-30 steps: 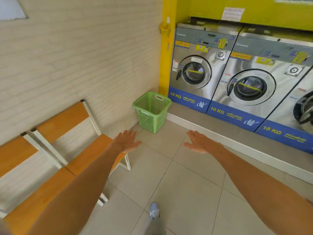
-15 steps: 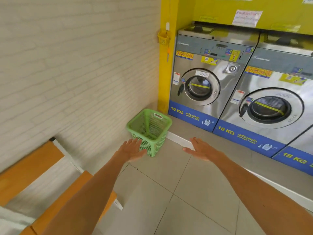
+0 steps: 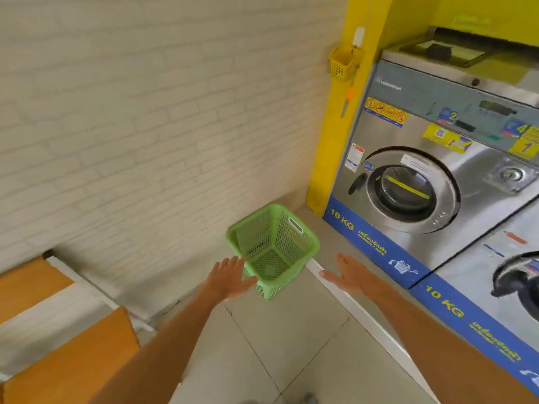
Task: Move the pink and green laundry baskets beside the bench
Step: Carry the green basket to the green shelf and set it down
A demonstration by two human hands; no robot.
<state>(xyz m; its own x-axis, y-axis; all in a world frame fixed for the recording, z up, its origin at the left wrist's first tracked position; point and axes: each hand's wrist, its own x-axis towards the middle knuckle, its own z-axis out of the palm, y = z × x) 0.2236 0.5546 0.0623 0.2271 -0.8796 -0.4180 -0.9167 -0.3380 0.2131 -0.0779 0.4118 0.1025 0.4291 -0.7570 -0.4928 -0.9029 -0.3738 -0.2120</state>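
1. Head view: green basket (image 3: 272, 252) stands empty on the floor in the corner between wall and washing machine (image 3: 431, 176), well apart from the bench (image 3: 67, 357).
2. Left hand (image 3: 229, 279) and right hand (image 3: 351, 277) both flat, fingers spread, holding nothing, flanking the basket (likely to take it by both sides). Pink basket not in view.

Green laundry basket (image 3: 274, 249): perforated plastic, slotted handle, empty, you are seeing it standing upright on the tiled floor in the corner. Bench (image 3: 67, 348): orange-seated, white-framed, sitting along the wall.
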